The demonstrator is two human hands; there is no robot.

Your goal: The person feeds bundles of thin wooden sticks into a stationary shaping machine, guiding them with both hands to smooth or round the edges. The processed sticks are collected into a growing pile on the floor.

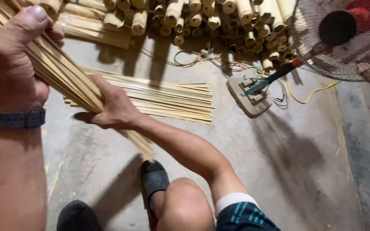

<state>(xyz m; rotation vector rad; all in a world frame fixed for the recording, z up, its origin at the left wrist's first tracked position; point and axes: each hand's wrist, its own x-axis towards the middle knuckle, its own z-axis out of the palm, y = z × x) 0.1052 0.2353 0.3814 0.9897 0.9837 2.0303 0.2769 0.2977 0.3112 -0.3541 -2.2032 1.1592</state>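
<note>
Here the left hand [11,64] is clamped high on a slanting bundle of bamboo strips [65,77], and the right hand [114,109] wraps its lower part. A loose grip could let strips slide out onto the sandalled foot [154,179]; further right, the floor pile [168,100] and fan wires [275,96] could snag.

strips [168,99] on floor [279,179], fan [343,34] right
</note>
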